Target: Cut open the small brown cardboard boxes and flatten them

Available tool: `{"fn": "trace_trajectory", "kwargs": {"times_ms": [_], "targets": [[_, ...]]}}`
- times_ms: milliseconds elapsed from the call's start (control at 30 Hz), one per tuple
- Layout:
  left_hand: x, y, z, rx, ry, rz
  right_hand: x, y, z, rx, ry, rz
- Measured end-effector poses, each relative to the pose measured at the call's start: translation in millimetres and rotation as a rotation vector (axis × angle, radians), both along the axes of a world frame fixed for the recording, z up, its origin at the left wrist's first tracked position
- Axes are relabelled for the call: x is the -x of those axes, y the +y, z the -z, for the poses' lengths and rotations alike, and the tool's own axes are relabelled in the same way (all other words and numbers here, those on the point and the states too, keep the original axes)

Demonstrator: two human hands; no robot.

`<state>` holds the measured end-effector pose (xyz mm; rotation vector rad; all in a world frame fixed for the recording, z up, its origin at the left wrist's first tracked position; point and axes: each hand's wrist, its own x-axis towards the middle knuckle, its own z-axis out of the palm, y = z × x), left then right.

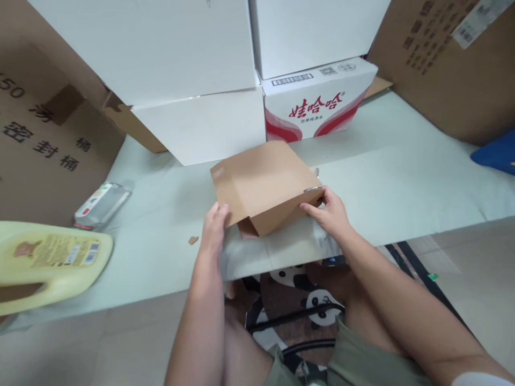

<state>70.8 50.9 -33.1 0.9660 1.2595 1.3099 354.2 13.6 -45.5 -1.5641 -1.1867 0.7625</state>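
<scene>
Your left hand (215, 222) pinches the left edge and your right hand (328, 212) the near right corner of the cardboard box (267, 185) on the table (156, 225), probably light, stiff yet creasable, best gripped along its folds.

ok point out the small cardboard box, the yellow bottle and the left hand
small cardboard box (263, 179), head view: on its top panel
yellow bottle (60, 253), head view: on its label
left hand (214, 226), head view: on the back of the hand
</scene>
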Motion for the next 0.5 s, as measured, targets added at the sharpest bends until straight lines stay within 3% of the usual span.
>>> {"fn": "trace_trajectory", "kwargs": {"times_ms": [133,300,400,500], "targets": [[-3.7,-3.8,1.8,-0.042,0.067,0.100,-0.7,0.6,2.6,-0.018,0.043,-0.023],[-7.5,-3.2,-4.4,-0.089,0.096,-0.016,-1.7,-0.3,1.9,-0.107,0.194,-0.088],[-6.3,-3.6,-7.1,-0.049,0.130,-0.039,-1.4,0.4,4.7,-0.110,0.239,-0.055],[-2.8,-2.5,-5.4,-0.014,0.120,0.046,-1.2,2.8,9.9,-0.113,0.293,0.039]]}}
